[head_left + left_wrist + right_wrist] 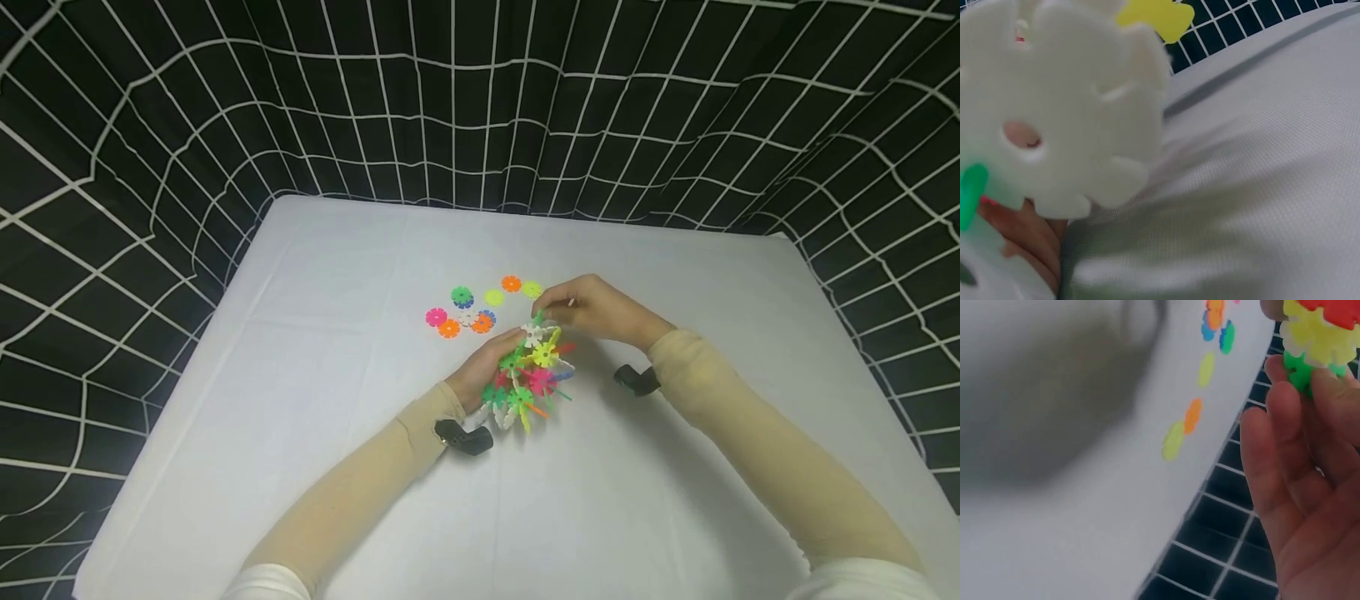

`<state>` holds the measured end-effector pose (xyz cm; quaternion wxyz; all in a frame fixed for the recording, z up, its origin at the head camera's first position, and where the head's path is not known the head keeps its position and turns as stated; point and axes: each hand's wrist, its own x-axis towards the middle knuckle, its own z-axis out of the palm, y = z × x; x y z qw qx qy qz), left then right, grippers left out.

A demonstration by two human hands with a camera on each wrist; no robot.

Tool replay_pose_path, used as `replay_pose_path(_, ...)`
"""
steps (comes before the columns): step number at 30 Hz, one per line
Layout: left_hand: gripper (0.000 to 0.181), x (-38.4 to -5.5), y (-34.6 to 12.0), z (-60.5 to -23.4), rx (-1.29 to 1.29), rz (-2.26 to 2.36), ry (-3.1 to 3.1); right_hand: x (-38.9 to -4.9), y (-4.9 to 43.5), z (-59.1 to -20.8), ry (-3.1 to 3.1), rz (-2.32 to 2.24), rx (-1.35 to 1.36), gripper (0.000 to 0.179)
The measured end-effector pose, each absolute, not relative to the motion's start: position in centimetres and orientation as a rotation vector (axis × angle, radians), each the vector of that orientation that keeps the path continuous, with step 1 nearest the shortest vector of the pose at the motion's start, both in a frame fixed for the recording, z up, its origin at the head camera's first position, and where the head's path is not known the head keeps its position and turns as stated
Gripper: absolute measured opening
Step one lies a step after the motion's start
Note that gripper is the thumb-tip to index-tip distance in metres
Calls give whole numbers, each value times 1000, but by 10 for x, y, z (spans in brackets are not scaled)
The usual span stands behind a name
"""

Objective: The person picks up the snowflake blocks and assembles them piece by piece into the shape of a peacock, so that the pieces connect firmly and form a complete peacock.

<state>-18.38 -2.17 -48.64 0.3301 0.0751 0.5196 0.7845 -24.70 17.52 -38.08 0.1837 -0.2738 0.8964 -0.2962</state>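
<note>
My left hand (477, 372) grips a cluster of interlocked plastic snowflake discs (542, 381) from its left side, in green, yellow, pink, white, orange and blue. My right hand (598, 310) is at the far top of the cluster, with thumb and fingers pinching a green snowflake disc (1299, 372) next to a white one (533, 335). A yellow disc (1319, 339) sits right beside the green one in the right wrist view. Close to the left wrist camera, a large white disc (1066, 106) hides most of the left hand's fingers.
Loose snowflake discs lie on the white table (337, 275) beyond the hands, among them a pink disc (436, 317), an orange disc (512, 284) and a green disc (461, 296). A black curtain with white grid lines (480, 100) surrounds the table.
</note>
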Motion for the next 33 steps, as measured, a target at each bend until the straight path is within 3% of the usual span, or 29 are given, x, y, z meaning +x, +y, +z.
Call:
replay_pose_path(25, 54, -183, -25, -487, 155, 2078, 1275, -236, 165, -384, 2596, -811, -825, 22)
replay_pose_path(30, 71, -185, -23, -488, 11, 2117, 1345, -238, 169, -394, 2605, -939, -497, 38)
replay_pose_path(33, 68, -186, -24, -488, -3, 2193, 1245, -231, 173, -405, 2476, -1163, -239, 57)
